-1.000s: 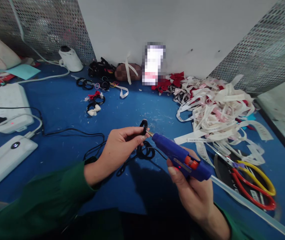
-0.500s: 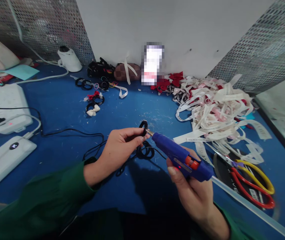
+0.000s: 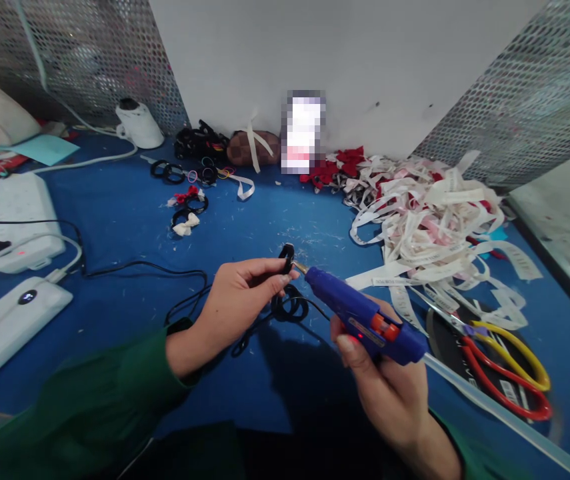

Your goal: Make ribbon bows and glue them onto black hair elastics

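Note:
Between the thumb and fingers of my left hand [image 3: 245, 293] is pinched a black hair tie [image 3: 287, 253]. My right hand [image 3: 385, 373] is wrapped round a blue hot glue gun [image 3: 349, 300] with an orange part and a small red light. Its metal nozzle is at the hair tie, close to my left fingertips; whether it touches cannot be made out. A clear glue stick [image 3: 489, 407] sticks out of the gun's back end. Just below my left fingers, more black hair ties [image 3: 289, 304] lie on the blue table [image 3: 245, 240].
Ribbon strips [image 3: 439, 227] are heaped at the right, beside red bows [image 3: 335, 170]. Scissors [image 3: 505, 367] lie near my right hand. Hair ties with bows [image 3: 185, 223] lie left of centre. A power strip [image 3: 22, 220], a white power bank [image 3: 19, 327] and black cords occupy the left.
The hair tie has turned slightly in my left fingers, its loop now looking narrower. The glue gun stays almost where it was, and the view has shifted a little.

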A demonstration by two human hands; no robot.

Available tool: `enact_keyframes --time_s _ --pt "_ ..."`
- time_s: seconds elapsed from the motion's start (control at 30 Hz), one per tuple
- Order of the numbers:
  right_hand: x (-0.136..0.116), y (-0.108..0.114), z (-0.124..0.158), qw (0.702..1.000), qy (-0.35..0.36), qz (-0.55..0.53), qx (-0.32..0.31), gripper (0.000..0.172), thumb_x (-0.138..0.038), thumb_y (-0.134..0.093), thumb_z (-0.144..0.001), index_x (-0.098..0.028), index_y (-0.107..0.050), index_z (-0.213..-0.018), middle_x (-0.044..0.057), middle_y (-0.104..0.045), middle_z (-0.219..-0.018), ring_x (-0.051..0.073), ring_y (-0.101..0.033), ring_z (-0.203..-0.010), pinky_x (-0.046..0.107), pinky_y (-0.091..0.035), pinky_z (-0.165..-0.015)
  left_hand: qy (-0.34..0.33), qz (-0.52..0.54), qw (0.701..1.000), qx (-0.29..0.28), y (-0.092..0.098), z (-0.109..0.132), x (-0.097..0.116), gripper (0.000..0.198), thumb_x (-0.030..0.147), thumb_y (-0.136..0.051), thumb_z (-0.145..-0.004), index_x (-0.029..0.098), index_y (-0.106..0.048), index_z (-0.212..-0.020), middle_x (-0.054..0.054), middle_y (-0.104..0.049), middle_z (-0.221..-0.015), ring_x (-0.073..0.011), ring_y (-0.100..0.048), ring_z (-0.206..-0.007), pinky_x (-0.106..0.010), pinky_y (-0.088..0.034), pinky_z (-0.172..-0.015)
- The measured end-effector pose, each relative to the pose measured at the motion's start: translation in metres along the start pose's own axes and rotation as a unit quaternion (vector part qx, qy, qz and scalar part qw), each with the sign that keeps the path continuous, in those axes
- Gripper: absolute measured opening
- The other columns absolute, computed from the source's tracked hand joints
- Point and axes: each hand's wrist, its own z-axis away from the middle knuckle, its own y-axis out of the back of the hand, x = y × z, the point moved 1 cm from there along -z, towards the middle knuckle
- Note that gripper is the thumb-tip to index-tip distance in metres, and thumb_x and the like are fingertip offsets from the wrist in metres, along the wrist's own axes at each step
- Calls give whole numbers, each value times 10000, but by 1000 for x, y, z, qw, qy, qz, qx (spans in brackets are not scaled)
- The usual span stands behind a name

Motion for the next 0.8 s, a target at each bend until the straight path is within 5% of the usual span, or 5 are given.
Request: enact_keyframes --time_s 0.8 --pt "1 -2 -1 1000 11 -19 10 83 -259 -584 -956 -204 -627 -1001 13 -612 -881 108 -583 -629 227 -500 -593 66 109 991 -29 -1 1 -4 382 239 -844 -723 130 -750 -1076 -74 -798 -894 -103 -661 -604 -222 -573 -600"
